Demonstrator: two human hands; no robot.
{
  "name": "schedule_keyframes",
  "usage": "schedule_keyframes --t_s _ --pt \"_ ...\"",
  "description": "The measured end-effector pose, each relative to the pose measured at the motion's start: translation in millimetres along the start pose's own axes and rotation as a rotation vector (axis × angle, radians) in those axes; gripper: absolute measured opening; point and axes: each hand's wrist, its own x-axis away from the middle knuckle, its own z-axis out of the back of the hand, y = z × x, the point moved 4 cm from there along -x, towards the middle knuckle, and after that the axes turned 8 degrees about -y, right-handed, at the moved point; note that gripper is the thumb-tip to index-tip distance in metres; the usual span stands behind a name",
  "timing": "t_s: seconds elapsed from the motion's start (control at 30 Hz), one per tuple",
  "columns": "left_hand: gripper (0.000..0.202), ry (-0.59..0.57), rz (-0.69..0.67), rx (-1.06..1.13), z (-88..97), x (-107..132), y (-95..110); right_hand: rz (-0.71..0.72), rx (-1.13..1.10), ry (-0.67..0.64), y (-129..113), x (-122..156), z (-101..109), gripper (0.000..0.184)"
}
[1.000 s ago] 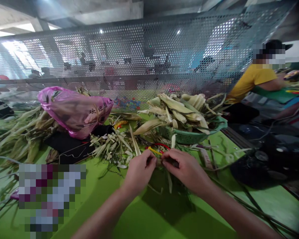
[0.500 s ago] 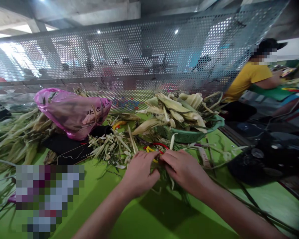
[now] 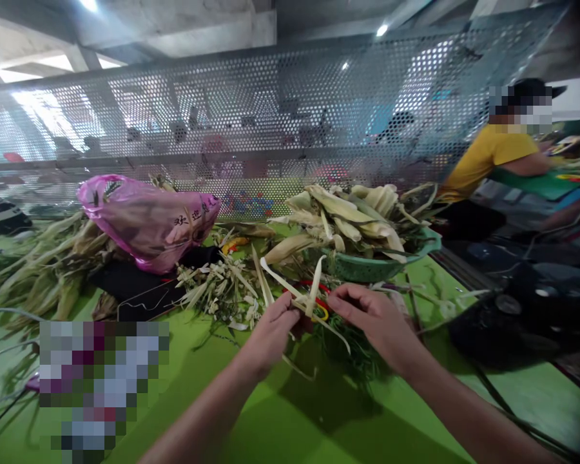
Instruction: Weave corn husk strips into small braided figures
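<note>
Pale strips of corn husk (image 3: 314,287) cross each other between my hands. My left hand (image 3: 273,330) pinches them at their left side, with loose ends sticking up and hanging down to the right. Just right of the strips is my right hand (image 3: 374,321), thumb and fingers pressed together; whatever is in that pinch is too small to tell. Red and yellow curved parts (image 3: 323,313), like tool handles, show behind the strips, partly covered. Thin green stalks (image 3: 350,351) lie under my right hand.
A green basket (image 3: 362,267) heaped with dry husks (image 3: 341,212) stands behind my hands. To the left are husk scraps (image 3: 217,290), a pink plastic bag (image 3: 147,222) and more husks (image 3: 53,264). A black object (image 3: 507,322) is at right. A person in yellow (image 3: 493,158) sits beyond.
My hands have moved apart, the right one shifting rightward. The husk strips between them now show spread and crossed. The view has tilted slightly upward.
</note>
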Motion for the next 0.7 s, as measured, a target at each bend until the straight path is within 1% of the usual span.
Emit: schedule_keyframes --t_s 0.03,0.1,0.2,0.3,0.4,0.5,0.6,0.7 --pt "0.009 -0.015 0.013 0.001 -1.8 0 -1 -0.029 -0.097 -0.048 3 -1 -5 0.029" --pt "0.009 -0.042 0.025 -0.016 -5.2 0 -5 -0.035 -0.245 -0.082 7 -3 -13 0.029" --pt "0.008 -0.072 0.014 -0.06 -8.6 1 -8 -0.031 -0.314 -0.053 10 -3 -18 0.025" --pt "0.008 -0.073 0.0 -0.051 -10.0 3 -7 -0.026 -0.376 0.007 12 -1 -15 0.022" --pt "0.008 -0.063 -0.008 -0.024 -10.9 4 -3 -0.031 -0.437 0.022 14 -1 -13 0.023" --pt "0.008 -0.078 -0.019 -0.008 -11.4 5 -1 -0.02 -0.394 0.02 14 -2 -11 0.024" --pt "0.007 -0.085 -0.022 -0.001 -9.8 5 -4 -0.021 -0.256 0.069 13 -3 -8 0.027" --pt "0.019 -0.064 -0.024 -0.03 -7.6 2 -8 -0.009 -0.064 0.103 7 -2 -1 0.028"
